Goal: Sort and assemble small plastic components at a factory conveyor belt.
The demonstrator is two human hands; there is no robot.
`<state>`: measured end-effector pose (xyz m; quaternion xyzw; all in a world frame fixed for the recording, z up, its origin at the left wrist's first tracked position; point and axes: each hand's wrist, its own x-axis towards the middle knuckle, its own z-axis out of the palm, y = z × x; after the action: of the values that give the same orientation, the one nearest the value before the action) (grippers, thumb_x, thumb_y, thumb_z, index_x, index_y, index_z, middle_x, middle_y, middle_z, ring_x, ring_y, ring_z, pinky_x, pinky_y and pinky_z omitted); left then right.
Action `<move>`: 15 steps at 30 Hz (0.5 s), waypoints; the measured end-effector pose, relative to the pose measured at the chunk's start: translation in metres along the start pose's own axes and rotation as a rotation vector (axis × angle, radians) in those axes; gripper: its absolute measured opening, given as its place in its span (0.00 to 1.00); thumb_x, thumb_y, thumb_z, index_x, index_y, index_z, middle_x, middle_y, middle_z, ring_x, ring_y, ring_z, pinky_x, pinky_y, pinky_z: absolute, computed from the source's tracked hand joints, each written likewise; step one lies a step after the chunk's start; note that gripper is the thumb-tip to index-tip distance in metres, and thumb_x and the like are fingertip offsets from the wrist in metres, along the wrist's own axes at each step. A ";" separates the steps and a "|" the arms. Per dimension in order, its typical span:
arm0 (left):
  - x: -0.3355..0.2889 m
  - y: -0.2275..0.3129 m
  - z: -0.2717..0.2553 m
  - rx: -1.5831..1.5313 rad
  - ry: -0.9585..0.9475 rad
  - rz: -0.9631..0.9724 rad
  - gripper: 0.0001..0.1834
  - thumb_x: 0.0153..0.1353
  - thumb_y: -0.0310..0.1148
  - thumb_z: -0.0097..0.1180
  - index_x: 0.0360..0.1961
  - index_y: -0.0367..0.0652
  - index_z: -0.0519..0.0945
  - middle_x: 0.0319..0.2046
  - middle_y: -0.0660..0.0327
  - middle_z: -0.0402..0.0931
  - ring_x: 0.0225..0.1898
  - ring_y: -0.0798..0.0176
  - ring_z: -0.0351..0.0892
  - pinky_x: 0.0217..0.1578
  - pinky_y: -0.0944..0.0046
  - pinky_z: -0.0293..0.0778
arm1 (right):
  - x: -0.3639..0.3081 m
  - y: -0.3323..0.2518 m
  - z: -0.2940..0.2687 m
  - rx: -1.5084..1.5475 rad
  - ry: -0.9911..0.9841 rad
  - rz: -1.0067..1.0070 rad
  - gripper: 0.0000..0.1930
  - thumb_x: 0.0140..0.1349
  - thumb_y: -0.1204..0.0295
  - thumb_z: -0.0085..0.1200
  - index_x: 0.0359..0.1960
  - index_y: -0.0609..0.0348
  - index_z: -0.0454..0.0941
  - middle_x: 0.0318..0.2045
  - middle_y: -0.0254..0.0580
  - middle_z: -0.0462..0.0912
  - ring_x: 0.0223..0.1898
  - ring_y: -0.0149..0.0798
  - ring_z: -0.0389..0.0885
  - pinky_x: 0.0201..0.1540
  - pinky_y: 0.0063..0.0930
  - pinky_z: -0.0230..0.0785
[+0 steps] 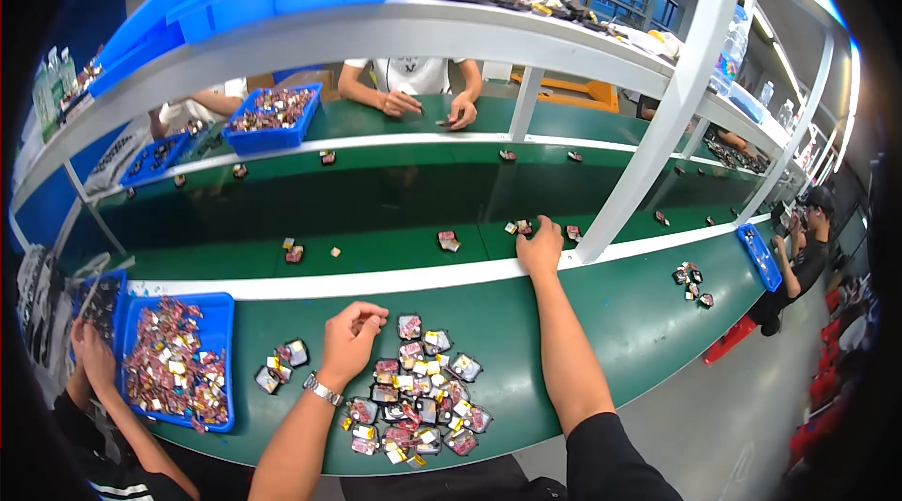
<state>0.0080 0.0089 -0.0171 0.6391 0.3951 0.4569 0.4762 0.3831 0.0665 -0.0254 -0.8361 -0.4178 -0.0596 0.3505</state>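
My left hand (352, 332) hovers over the green bench with its fingertips pinched together; whether anything small sits between them I cannot tell. Just right of it lies a heap of several small square parts (418, 393) with red and silver faces. A few more such parts (282, 365) lie to its left. My right hand (541, 247) is stretched forward across the white strip to the green conveyor belt (376, 210), resting on a small part (522, 228) there. Another part (572, 232) lies right beside it.
A blue tray (221, 313) full of parts stands at my left, with a neighbour's hand (94, 360) beside it. More parts (448, 240) ride the belt. A white post (648, 135) rises right of my right hand. A person across the belt (413, 88) works with both hands. A blue bin (272, 116) is opposite.
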 end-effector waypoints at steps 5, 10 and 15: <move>0.000 0.000 -0.006 0.020 0.009 0.012 0.07 0.62 0.23 0.51 0.38 0.34 0.81 0.32 0.59 0.83 0.32 0.71 0.81 0.36 0.69 0.77 | 0.002 -0.021 0.001 -0.034 -0.039 0.094 0.28 0.53 0.66 0.61 0.56 0.58 0.70 0.49 0.45 0.76 0.52 0.52 0.73 0.54 0.52 0.64; 0.000 0.004 -0.005 0.004 -0.062 -0.006 0.06 0.64 0.23 0.51 0.39 0.33 0.78 0.37 0.58 0.82 0.38 0.68 0.81 0.38 0.68 0.77 | -0.002 -0.009 0.003 0.232 0.107 0.000 0.26 0.52 0.69 0.62 0.54 0.60 0.71 0.44 0.45 0.81 0.48 0.51 0.76 0.52 0.45 0.67; -0.004 -0.004 -0.007 -0.133 -0.031 -0.009 0.07 0.64 0.23 0.50 0.39 0.34 0.79 0.36 0.58 0.82 0.34 0.69 0.81 0.35 0.69 0.78 | -0.076 -0.048 -0.019 0.671 -0.155 -0.115 0.25 0.51 0.71 0.64 0.52 0.59 0.70 0.46 0.43 0.82 0.50 0.42 0.78 0.51 0.36 0.69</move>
<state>-0.0005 0.0077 -0.0214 0.6113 0.3594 0.4702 0.5254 0.3022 0.0241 -0.0146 -0.6514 -0.4859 0.1253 0.5691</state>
